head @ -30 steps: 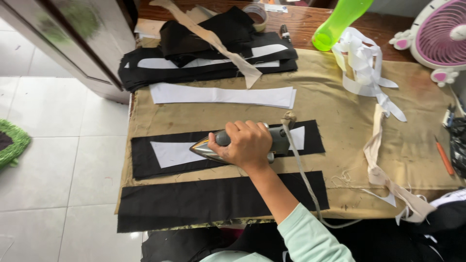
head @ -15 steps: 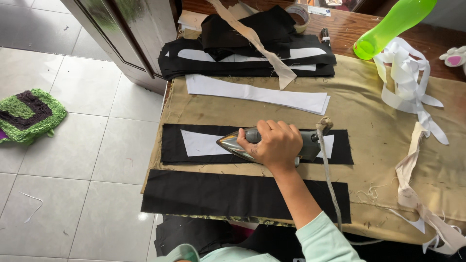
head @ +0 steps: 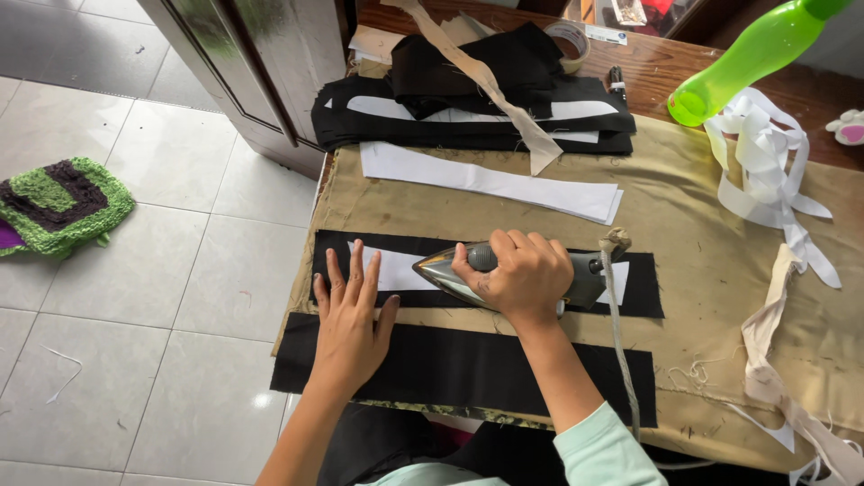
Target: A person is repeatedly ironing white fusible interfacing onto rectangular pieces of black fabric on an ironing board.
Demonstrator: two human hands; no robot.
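My right hand (head: 520, 274) grips the handle of a grey clothes iron (head: 578, 273) that rests on a white strip (head: 396, 270) laid over a black fabric band (head: 644, 290). Its tip points left. My left hand (head: 351, 315) lies flat with fingers spread on the left end of that band, just left of the iron's tip. A second, wider black band (head: 504, 369) lies nearer me along the table's front edge. The iron's cloth-wrapped cord (head: 619, 342) runs down toward me.
A tan cloth (head: 702, 225) covers the table. Behind lie a stack of white strips (head: 490, 180), a pile of black pieces (head: 468, 99), a tape roll (head: 571, 38), a green bottle (head: 751, 58) and tangled white strips (head: 765, 171). A green knitted mat (head: 58, 205) lies on the tiled floor.
My left hand has come into view and pressed flat onto the left end of the black band. The iron stays on the white strip under my right hand. The view has shifted.
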